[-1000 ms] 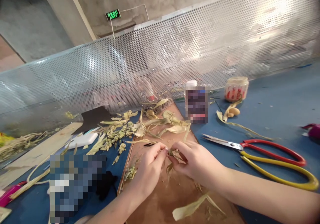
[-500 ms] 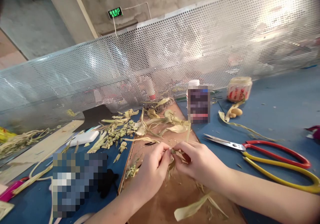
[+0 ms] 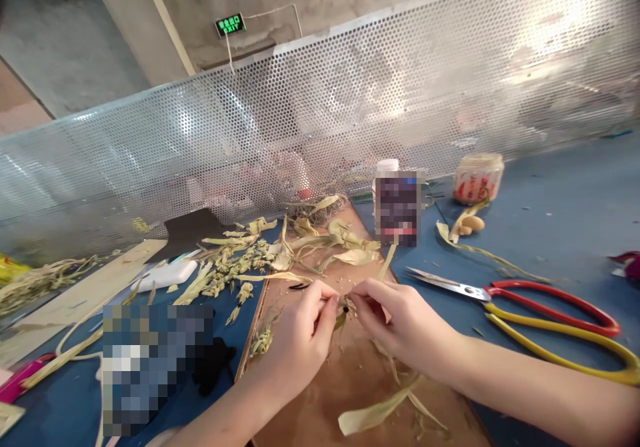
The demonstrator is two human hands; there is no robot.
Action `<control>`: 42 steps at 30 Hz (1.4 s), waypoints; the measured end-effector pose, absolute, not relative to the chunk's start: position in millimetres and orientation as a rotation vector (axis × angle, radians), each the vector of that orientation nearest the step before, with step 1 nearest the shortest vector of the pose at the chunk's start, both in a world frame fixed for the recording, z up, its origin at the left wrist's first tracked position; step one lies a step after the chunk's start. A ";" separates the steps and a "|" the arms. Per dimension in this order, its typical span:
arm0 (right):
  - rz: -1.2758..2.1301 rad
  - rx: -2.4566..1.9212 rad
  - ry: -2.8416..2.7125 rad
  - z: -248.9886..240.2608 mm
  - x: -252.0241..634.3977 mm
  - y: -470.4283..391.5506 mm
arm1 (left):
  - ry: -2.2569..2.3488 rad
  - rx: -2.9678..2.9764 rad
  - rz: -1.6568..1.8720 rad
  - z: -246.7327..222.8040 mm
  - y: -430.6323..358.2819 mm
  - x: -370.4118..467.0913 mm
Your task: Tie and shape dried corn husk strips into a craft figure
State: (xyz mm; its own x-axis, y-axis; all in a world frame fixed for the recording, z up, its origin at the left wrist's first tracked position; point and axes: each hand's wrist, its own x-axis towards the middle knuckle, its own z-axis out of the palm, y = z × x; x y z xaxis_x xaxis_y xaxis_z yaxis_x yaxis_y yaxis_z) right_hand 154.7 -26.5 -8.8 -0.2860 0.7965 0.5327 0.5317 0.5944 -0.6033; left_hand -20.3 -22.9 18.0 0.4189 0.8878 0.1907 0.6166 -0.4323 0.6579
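Note:
In the head view, my left hand (image 3: 306, 332) and my right hand (image 3: 406, 315) meet over a brown board (image 3: 310, 410). Both are closed in a pinch on a small bunched piece of dried husk strip (image 3: 346, 306), with a dark spot on it. A pale strip end (image 3: 387, 262) sticks up behind my right fingers. Fingertips cover part of the piece, so its exact shape is hard to make out. Below the hands lies a wide loose husk leaf (image 3: 370, 417) on the board.
Red-and-yellow-handled scissors (image 3: 480, 292) lie open at right. Behind stand a white-capped bottle (image 3: 387, 166) and a jar (image 3: 479, 179). Dried husks (image 3: 350, 237) and small husk knots (image 3: 240, 266) spread across the board and blue table (image 3: 550, 214). A perforated metal screen (image 3: 320, 114) closes off the back.
My hands have drawn slightly apart at the fingertips, showing more of the husk piece. The pale strip end behind my right hand has tilted to the right.

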 end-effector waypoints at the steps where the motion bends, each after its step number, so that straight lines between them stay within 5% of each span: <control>1: 0.422 -1.055 -1.952 -7.8 154.2 -26.9 | 1.284 2.201 0.727 18.0 -23.2 -20.5; 17: 0.434 -1.047 -1.882 -7.2 154.6 -30.4 | 1.295 2.169 0.778 21.8 -27.1 -21.1; 29: 1.126 -1.025 -1.676 -3.7 150.1 -26.0 | 1.260 2.103 0.832 19.4 -26.0 -18.8; 42: 1.100 -1.057 -1.665 -2.4 151.3 -23.1 | 1.251 1.882 0.956 20.0 -20.9 -17.7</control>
